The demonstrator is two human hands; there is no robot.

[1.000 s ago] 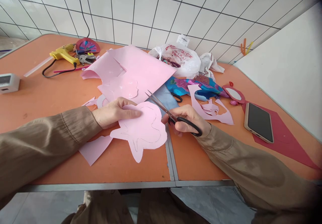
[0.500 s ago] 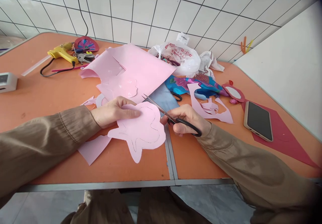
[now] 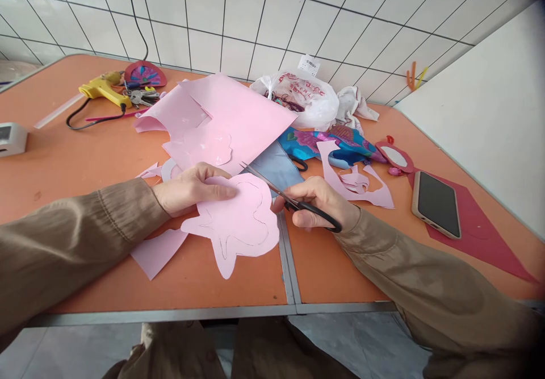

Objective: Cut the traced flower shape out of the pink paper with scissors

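Note:
My left hand (image 3: 193, 188) pinches the upper left edge of a pink paper cutout (image 3: 238, 220), thumb on top. The cutout has a scalloped outline, pointed lobes at its lower left and a pencil line drawn inside its edge. In my right hand (image 3: 317, 200) is a pair of black-handled scissors (image 3: 275, 188), fingers through the loops. Their blades point up and left, close beside the cutout's upper right edge; whether they touch it I cannot tell. A pink paper scrap (image 3: 159, 254) lies below my left wrist.
Behind my hands lie a large pink sheet (image 3: 238, 106), blue floral fabric (image 3: 336, 143) and a plastic bag (image 3: 313, 98). Pink offcuts (image 3: 355, 183) and a phone (image 3: 437, 204) on red paper (image 3: 485, 231) are at right. A yellow glue gun (image 3: 102, 89) and keys (image 3: 140, 96) sit far left.
The cutout's lower part has tipped slightly downward and left. Both hands keep nearly the same place and hold.

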